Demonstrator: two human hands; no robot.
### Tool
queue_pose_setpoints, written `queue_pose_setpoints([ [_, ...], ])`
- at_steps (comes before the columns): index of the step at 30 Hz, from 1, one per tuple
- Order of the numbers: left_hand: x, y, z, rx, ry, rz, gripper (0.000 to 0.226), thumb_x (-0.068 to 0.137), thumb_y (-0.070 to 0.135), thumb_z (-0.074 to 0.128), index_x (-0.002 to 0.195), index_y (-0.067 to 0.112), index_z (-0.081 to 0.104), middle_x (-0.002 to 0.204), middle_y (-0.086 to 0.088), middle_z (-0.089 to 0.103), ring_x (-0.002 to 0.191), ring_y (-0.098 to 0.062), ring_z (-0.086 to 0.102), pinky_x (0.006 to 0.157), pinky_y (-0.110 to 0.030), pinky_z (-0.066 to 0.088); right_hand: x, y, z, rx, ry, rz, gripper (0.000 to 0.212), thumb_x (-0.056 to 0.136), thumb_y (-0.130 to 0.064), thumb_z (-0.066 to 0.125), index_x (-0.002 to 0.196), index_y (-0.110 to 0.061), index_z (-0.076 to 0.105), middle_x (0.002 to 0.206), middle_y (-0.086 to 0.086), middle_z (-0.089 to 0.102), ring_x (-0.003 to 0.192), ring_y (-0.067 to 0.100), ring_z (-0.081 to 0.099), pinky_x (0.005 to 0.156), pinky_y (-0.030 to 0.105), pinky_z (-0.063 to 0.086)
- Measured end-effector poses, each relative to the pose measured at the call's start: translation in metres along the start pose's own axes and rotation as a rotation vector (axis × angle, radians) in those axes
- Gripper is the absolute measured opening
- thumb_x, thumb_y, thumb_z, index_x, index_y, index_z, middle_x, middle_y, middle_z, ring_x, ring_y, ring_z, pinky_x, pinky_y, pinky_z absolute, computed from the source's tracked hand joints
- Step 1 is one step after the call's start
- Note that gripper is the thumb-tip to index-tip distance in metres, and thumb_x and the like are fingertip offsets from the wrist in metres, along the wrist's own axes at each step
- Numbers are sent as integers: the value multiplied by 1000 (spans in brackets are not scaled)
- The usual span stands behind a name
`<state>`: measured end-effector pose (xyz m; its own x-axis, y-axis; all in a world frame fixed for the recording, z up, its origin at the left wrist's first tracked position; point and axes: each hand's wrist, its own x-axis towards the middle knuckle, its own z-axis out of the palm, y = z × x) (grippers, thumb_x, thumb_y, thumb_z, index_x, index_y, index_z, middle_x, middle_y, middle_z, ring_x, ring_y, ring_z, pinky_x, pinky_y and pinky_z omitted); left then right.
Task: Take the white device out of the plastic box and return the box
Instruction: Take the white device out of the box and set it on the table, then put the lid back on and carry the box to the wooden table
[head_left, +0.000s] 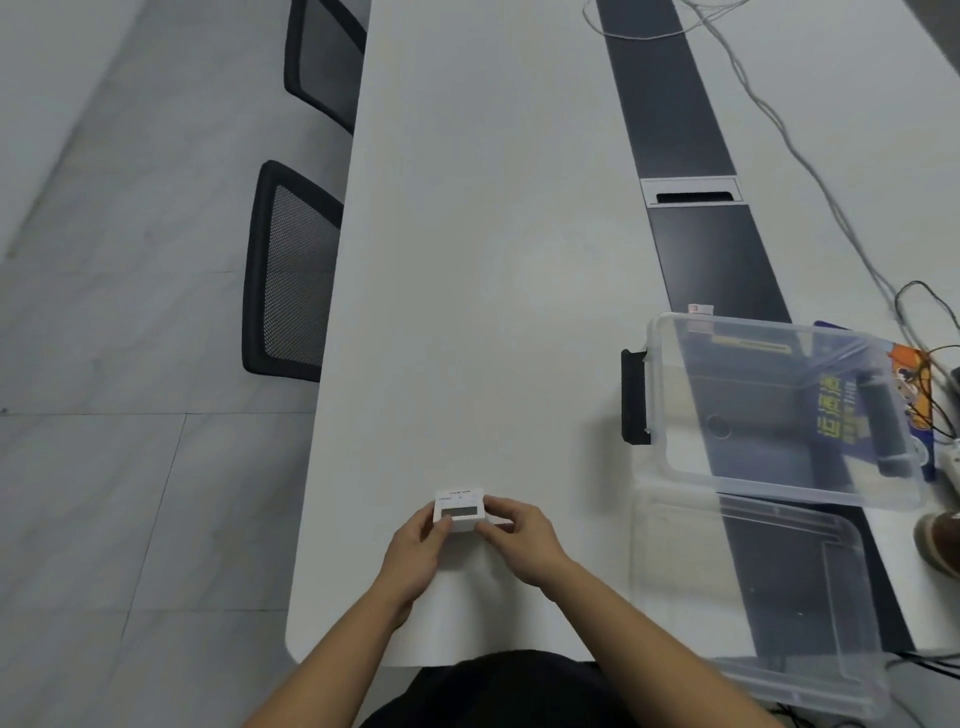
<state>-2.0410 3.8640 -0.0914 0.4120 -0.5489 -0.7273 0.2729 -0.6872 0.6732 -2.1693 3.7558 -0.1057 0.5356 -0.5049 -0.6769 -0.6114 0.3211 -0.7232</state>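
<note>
White device (459, 510): pinched between left hand (415, 552) and right hand (519, 540), low over table (493, 260).
Plastic box (779, 410): open, right of hands, apart.
Lid (753, 587): beside right forearm.
Risk: fingertip grip slips; elbow may knock lid off the edge.

Both forearms bare, no sleeves or jewellery visible; dark black garment (498, 691) at torso.

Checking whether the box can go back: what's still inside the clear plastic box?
Nothing shows inside the plastic box; blue packaging and the dark strip show through it from beneath. Both hands hold the white device.
</note>
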Motion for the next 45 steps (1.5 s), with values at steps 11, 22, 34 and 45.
queue_pose_setpoints([
  [11,-14,10,15,567,368,377,43,96,27,55,138,17,52,142,-4,48,129,-21,44,106,-37,40,-24,24,-37,-263,277,-32,48,96,-38,53,142,-23,48,144,-4,49,127,12,50,106,27,39],
  [22,-27,32,170,510,-201,193,54,96,33,53,147,17,40,149,-2,44,133,-17,46,107,-32,38,-106,140,-195,-211,865,358,68,92,-40,58,151,-16,33,158,13,27,145,33,24,116,49,25],
  [34,-47,25,268,413,-136,-177,74,91,15,61,153,6,21,150,-12,42,134,-30,45,99,-32,38,-127,212,-275,32,939,511,96,83,-62,59,156,-15,19,158,15,24,143,36,29,114,52,29],
  [45,-59,25,247,387,99,-70,30,82,15,59,110,11,49,121,-16,46,99,-33,54,86,-39,47,-159,193,-230,269,1225,440,57,86,-55,59,125,-14,48,127,10,41,98,27,53,74,32,39],
])
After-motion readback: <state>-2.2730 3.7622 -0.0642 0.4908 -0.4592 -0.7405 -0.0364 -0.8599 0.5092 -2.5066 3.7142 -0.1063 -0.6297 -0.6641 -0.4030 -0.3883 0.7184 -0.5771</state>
